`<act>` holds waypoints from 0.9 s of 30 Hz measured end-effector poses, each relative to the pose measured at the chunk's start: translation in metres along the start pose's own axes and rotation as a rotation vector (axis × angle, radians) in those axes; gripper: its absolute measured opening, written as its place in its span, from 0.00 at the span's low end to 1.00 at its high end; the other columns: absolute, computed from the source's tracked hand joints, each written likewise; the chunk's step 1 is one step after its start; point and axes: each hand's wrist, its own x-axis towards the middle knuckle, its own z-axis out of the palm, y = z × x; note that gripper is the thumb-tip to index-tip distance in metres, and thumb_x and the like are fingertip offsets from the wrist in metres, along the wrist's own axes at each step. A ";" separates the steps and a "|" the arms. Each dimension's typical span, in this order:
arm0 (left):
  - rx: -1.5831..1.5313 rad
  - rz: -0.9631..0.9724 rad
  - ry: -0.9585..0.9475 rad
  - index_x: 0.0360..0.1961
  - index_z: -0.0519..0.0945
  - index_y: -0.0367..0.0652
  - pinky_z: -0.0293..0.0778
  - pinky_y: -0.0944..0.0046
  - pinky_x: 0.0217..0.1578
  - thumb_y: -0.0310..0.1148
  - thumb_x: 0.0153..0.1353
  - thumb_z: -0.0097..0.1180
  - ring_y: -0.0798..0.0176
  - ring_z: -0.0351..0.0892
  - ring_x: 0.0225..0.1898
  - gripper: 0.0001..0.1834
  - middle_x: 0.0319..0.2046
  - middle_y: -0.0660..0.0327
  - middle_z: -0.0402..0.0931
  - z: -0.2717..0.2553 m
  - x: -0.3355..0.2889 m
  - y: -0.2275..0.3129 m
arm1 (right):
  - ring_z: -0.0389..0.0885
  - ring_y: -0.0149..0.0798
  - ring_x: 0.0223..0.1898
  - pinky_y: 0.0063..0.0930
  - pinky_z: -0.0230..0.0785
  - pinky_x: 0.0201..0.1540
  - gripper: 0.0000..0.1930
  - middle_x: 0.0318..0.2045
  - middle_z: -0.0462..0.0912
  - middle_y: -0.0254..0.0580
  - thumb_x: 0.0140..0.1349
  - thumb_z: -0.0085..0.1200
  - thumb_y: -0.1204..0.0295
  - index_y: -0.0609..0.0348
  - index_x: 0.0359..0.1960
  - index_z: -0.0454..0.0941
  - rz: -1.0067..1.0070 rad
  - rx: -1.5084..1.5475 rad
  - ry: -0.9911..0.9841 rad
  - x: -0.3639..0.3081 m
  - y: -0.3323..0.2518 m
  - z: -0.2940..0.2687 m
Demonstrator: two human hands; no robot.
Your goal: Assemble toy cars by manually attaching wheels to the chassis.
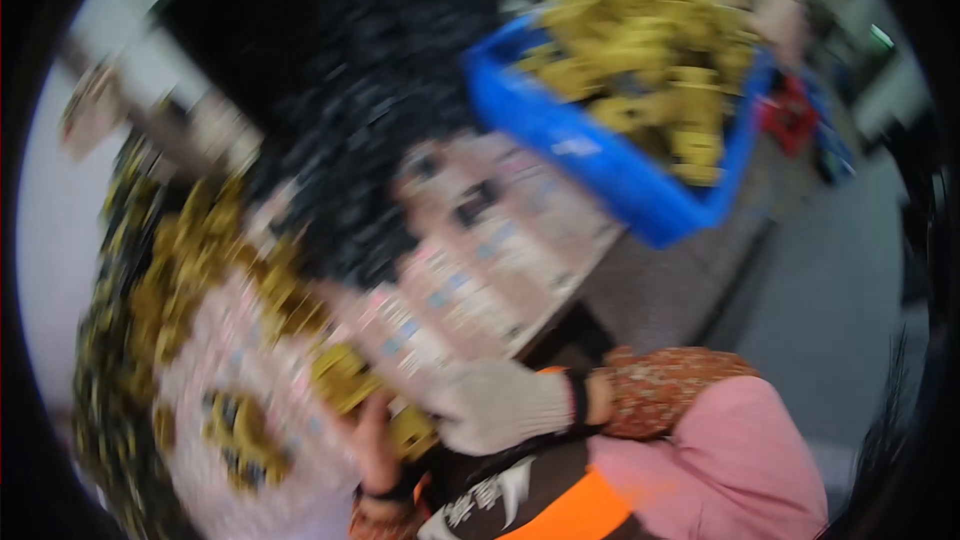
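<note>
My left hand (372, 445), bare with a dark band at the wrist, is closed on a yellow moulded part (343, 378). More yellow (410, 430) shows on the other side of its fingers; blur hides whether it is the same piece. Close by on the right is my right hand (500, 406) in a whitish knitted glove, its fingers smeared and partly hidden against the yellow. Left of my hands, a yellow-and-black part (245, 440) lies on the pale, printed table surface (225, 350).
Several yellow parts (190, 250) are heaped at the left, beside a row of dark-and-yellow pieces (105, 380). A large pile of black parts (350, 140) spreads ahead. At the far right stands a blue bin (630, 185) heaped with yellow parts (640, 40). Another person (780, 15) is behind it.
</note>
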 end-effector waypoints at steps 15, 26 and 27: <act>-0.138 -1.335 -0.521 0.84 0.53 0.55 0.77 0.42 0.61 0.54 0.68 0.67 0.35 0.68 0.71 0.51 0.75 0.45 0.64 -0.072 0.157 -0.010 | 0.82 0.47 0.55 0.43 0.76 0.57 0.31 0.50 0.81 0.53 0.55 0.74 0.64 0.64 0.58 0.75 0.308 0.623 0.018 0.002 0.012 -0.085; -0.369 -0.068 -0.217 0.81 0.54 0.46 0.72 0.53 0.65 0.30 0.73 0.55 0.55 0.75 0.63 0.39 0.65 0.56 0.72 0.041 0.038 0.033 | 0.84 0.50 0.44 0.41 0.77 0.50 0.16 0.39 0.83 0.48 0.69 0.64 0.62 0.61 0.50 0.81 0.099 0.373 0.057 0.003 -0.010 -0.062; -0.347 -0.105 -0.207 0.79 0.58 0.44 0.76 0.53 0.61 0.31 0.74 0.55 0.55 0.78 0.59 0.36 0.60 0.54 0.75 0.036 0.035 0.038 | 0.85 0.51 0.45 0.41 0.77 0.50 0.14 0.40 0.83 0.49 0.69 0.63 0.64 0.60 0.49 0.82 0.064 0.278 0.010 0.009 -0.006 -0.075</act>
